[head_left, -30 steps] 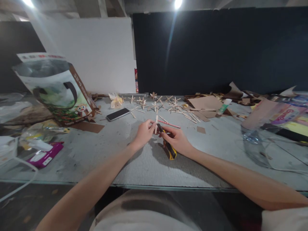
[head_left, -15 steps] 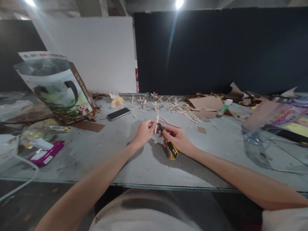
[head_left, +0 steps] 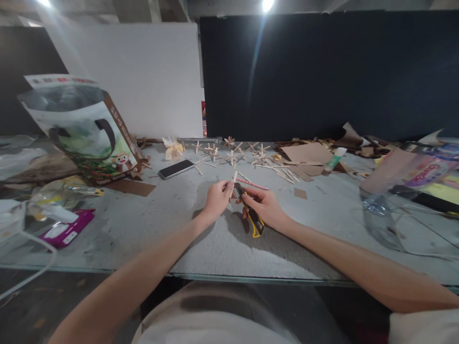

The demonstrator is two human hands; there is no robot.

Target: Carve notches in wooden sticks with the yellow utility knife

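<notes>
My left hand (head_left: 218,197) pinches a small pale wooden stick (head_left: 234,177), held nearly upright above the table. Wrapped around a yellow-and-black utility knife (head_left: 256,222) is my right hand (head_left: 266,205), with the knife's front end close to the stick. Whether the blade touches the wood is too small to tell. Just behind the hands lies a red-and-white striped straw-like stick (head_left: 253,184). Farther back, several thin wooden sticks (head_left: 283,173) lie loose, and others are joined into small crossed shapes (head_left: 232,156).
A phone (head_left: 176,169) and a large printed bag (head_left: 89,138) stand left, near a purple-and-white object (head_left: 68,229). Cardboard pieces (head_left: 306,154), a glue stick (head_left: 336,159) and a clear plastic container (head_left: 380,224) with a cable are right. The table's front edge (head_left: 251,278) is close to my body.
My left hand has shifted slightly down and turned a little, still pinching the stick. The utility knife in my right hand has barely moved.
</notes>
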